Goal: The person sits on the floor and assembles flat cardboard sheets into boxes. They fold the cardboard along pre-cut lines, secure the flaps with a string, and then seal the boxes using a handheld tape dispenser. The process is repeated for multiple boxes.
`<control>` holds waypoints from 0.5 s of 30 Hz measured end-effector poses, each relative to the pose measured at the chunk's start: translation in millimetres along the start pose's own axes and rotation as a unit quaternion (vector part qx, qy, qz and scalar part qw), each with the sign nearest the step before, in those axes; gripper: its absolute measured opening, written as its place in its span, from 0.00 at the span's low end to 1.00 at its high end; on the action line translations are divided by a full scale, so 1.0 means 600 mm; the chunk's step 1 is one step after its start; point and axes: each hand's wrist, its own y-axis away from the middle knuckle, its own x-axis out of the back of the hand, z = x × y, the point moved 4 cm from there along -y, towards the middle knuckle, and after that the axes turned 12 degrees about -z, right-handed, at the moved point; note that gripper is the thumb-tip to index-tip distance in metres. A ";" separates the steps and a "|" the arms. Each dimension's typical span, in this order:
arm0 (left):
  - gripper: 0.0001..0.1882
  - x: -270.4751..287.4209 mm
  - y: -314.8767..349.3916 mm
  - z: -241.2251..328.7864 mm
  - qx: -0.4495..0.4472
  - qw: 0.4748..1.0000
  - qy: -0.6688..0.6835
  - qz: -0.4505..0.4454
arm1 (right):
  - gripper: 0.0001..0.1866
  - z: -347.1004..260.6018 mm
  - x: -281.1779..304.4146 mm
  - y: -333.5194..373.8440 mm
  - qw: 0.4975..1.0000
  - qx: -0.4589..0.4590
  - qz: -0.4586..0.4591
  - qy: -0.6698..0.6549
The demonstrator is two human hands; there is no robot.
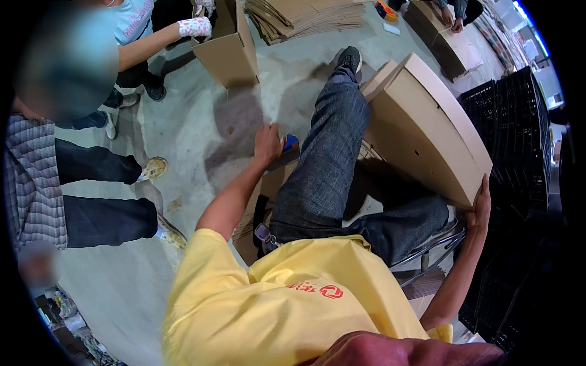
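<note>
My right hand point(481, 206) grips the near right corner of a brown cardboard box point(421, 131), which stands tilted beside my right leg. Its long closed side faces up toward me, and a paler strip runs along its far edge. To the left of my knee, my left hand point(268, 144) is closed, fingers curled, at a blue object point(290, 143). Most of that object is hidden by the hand and my leg, so its kind cannot be made out. Flat cardboard point(278, 180) lies beneath my left forearm, beside my thigh.
Stacked black plastic crates point(513, 140) rise close on my right. I sit on a metal-framed chair point(430, 247). Ahead are a flat cardboard stack point(305, 18), an orange tape dispenser point(386, 11) and an open box point(229, 58) held by a gloved co-worker. Another person's legs point(101, 165) are at left.
</note>
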 end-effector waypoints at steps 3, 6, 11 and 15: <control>0.16 -0.120 0.024 -0.058 0.038 0.996 -0.062 -0.046 | 0.31 -0.002 -0.005 -0.004 1.000 -0.010 0.003 0.007; 0.24 -0.158 0.019 -0.071 0.070 0.994 -0.079 -0.031 | 0.32 -0.007 -0.012 -0.001 0.999 0.001 -0.046 -0.008; 0.21 -0.163 0.005 -0.078 0.121 0.988 -0.023 -0.091 | 0.31 -0.007 -0.004 -0.005 0.999 -0.026 0.038 0.011; 0.24 -0.127 -0.007 -0.090 0.155 0.984 0.089 -0.012 | 0.29 -0.027 -0.005 -0.038 0.996 -0.011 0.063 0.056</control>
